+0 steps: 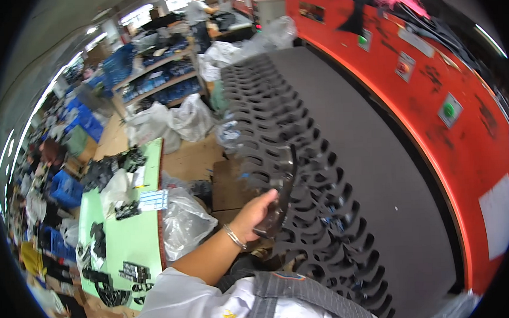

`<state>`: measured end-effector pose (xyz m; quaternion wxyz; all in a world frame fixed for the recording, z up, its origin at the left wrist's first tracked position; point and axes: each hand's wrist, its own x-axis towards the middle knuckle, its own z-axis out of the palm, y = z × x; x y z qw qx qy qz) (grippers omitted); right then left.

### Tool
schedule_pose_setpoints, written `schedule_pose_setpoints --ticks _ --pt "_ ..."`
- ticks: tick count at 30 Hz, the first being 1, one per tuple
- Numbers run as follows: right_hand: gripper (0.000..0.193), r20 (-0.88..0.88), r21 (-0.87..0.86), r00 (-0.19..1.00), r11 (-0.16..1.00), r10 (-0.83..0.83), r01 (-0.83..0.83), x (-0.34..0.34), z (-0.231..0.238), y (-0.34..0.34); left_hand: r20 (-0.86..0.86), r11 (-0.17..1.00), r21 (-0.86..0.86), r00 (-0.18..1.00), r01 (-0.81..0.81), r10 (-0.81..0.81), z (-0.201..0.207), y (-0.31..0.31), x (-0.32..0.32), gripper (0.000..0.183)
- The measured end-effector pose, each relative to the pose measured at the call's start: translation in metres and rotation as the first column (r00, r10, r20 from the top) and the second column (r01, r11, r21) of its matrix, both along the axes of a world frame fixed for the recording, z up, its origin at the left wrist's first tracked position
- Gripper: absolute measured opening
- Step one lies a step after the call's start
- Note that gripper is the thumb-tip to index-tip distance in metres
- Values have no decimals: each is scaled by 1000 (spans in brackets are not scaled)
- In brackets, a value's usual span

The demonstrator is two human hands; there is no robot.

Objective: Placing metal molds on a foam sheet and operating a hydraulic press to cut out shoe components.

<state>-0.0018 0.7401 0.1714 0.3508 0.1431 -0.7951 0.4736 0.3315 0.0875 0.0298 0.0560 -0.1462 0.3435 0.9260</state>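
My left hand [261, 214], with a silver bracelet at its wrist, grips a dark, curved, thin-edged piece that looks like a cutting die [287, 186]. Its fingers are partly hidden behind the piece, while the thumb shows on the near side. Below and beyond the hand lies a dark grey sheet [373, 148], with rows of curved cut-outs along its left side. Whether the die touches the sheet, I cannot tell. My right hand is out of the picture.
A red machine [340, 36] with green and red buttons borders the sheet on the right. To the left stands a light green table [141, 238] carrying dark pieces and paper. Clear plastic bags [186, 219] sit beside it. Shelves [160, 83] and a person [197, 16] are farther back.
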Motion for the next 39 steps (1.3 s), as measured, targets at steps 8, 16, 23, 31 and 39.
schedule_pose_setpoints --ticks 8,16,23,31,39 --pt "33 -63 -6 930 932 -361 362 198 19 99 -299 920 267 932 287 -204 25 6 -49 48" --pt "19 161 190 905 912 -393 362 358 -75 -137 -102 788 216 816 577 -569 30 111 -110 63" --pt "19 461 -780 810 600 362 175 297 -112 -279 -177 453 226 494 862 -851 16 168 -92 56" --pt "30 639 -618 764 654 94 436 292 -136 -265 -175 309 148 332 939 -927 -5 172 -129 61" --pt "40 753 -471 626 829 201 300 336 -108 -287 -153 671 -33 660 741 -736 -10 179 -144 57"
